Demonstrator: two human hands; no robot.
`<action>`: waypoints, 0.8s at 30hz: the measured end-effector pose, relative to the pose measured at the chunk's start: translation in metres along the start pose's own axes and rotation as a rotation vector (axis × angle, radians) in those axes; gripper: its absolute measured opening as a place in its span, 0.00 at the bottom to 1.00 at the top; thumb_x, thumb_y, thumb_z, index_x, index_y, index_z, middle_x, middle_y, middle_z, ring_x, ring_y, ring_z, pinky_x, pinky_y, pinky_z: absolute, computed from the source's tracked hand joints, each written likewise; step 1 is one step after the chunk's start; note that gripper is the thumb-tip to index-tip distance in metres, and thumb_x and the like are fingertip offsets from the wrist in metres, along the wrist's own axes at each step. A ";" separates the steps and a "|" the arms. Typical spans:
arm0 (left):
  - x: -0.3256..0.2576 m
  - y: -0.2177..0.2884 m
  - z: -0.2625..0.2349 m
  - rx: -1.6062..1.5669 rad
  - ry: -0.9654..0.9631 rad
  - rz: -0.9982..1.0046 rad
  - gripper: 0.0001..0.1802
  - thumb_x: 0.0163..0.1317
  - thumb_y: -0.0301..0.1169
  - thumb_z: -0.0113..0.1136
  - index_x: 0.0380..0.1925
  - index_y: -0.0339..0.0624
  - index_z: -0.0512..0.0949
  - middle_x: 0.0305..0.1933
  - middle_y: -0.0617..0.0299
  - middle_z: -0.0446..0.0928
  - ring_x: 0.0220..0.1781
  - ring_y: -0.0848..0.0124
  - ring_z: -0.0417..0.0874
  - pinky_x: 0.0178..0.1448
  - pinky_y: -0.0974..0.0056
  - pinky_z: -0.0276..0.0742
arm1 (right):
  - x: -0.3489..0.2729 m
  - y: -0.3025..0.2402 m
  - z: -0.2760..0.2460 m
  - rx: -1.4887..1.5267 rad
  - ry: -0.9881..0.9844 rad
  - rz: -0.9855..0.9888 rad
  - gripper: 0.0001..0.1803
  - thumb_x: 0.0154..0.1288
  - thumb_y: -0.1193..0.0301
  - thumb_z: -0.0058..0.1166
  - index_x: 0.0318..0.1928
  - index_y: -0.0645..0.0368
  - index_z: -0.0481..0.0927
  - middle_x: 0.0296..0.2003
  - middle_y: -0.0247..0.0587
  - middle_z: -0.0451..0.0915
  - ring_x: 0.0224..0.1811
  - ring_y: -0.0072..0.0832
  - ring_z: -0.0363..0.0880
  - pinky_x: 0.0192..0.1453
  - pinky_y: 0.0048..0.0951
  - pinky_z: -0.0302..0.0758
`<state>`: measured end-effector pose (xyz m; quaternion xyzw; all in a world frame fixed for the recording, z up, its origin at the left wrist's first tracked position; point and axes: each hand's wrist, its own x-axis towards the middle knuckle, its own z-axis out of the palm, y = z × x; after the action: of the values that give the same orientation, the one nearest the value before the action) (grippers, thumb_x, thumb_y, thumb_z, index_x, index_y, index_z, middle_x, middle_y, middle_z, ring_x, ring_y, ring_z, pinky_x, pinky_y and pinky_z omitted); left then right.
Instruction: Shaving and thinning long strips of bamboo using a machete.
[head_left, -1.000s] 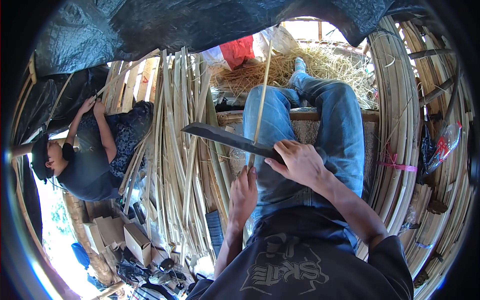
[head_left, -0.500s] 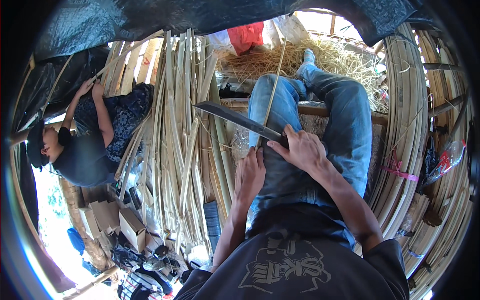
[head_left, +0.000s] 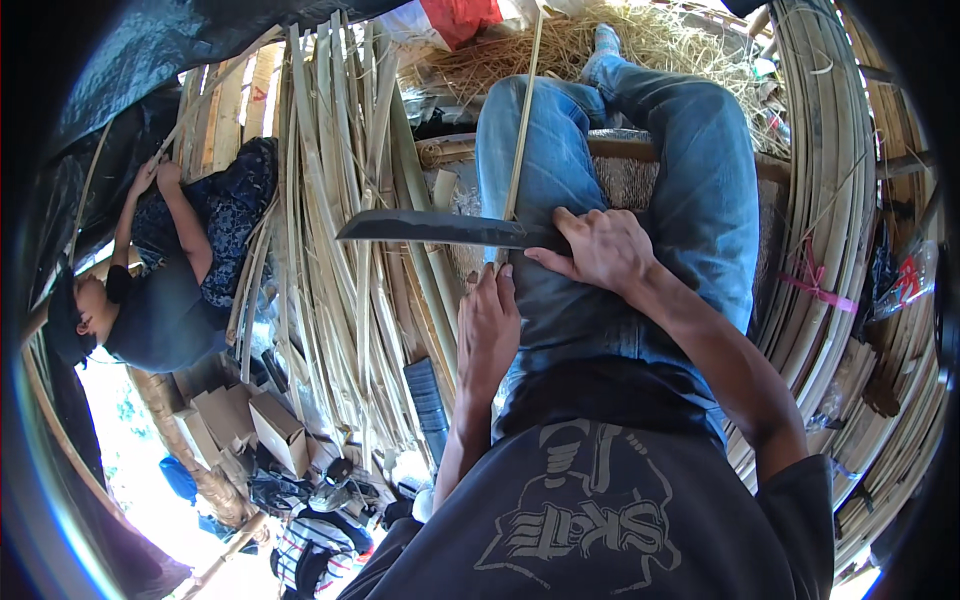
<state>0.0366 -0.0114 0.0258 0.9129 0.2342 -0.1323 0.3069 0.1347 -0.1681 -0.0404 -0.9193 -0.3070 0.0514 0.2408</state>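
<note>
My right hand (head_left: 605, 250) grips the handle of a machete with a long dark blade (head_left: 430, 228). The blade points left across my left thigh, its broad tip past my knee's outer side. A thin bamboo strip (head_left: 522, 140) runs lengthwise over my left leg and passes under the blade. Close below the blade, my left hand (head_left: 487, 325) pinches the near end of that strip between thumb and fingers. The strip's far end reaches up toward the straw. Where the blade meets the strip, its edge seems to touch, but I cannot tell whether it cuts in.
Many split bamboo strips (head_left: 345, 200) lie at my left. More long strips, tied with pink ribbon (head_left: 818, 285), are stacked at my right. Straw shavings (head_left: 680, 65) heap beyond my feet. Another person (head_left: 165, 320) sits far left, holding a strip. Cardboard boxes (head_left: 278, 430) stand lower left.
The blade has turned from slanting up-left to nearly level across the strip. Both hands keep their grips. The whole view has shifted a little with my head.
</note>
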 end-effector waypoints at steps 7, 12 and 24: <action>-0.023 -0.001 -0.004 0.052 0.066 0.054 0.17 0.78 0.35 0.45 0.42 0.30 0.76 0.30 0.33 0.78 0.34 0.37 0.80 0.39 0.39 0.71 | -0.005 -0.003 0.000 -0.001 -0.106 -0.058 0.36 0.65 0.34 0.52 0.37 0.59 0.81 0.20 0.44 0.83 0.23 0.38 0.86 0.26 0.38 0.82; -0.032 -0.005 -0.005 0.071 -0.004 0.023 0.17 0.78 0.35 0.45 0.45 0.28 0.76 0.28 0.34 0.78 0.32 0.36 0.79 0.38 0.40 0.72 | -0.011 0.000 0.007 0.015 -0.035 -0.083 0.35 0.64 0.34 0.52 0.35 0.58 0.81 0.20 0.45 0.83 0.22 0.40 0.86 0.26 0.38 0.82; -0.024 -0.007 0.010 0.092 0.053 0.093 0.18 0.78 0.36 0.46 0.48 0.27 0.75 0.33 0.32 0.80 0.36 0.36 0.81 0.41 0.40 0.74 | -0.018 -0.003 -0.007 0.020 -0.076 -0.125 0.37 0.66 0.33 0.49 0.31 0.60 0.80 0.16 0.48 0.81 0.21 0.42 0.85 0.27 0.40 0.82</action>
<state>0.0119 -0.0212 0.0234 0.9392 0.1932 -0.1043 0.2640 0.1208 -0.1794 -0.0343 -0.8933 -0.3721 0.0745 0.2410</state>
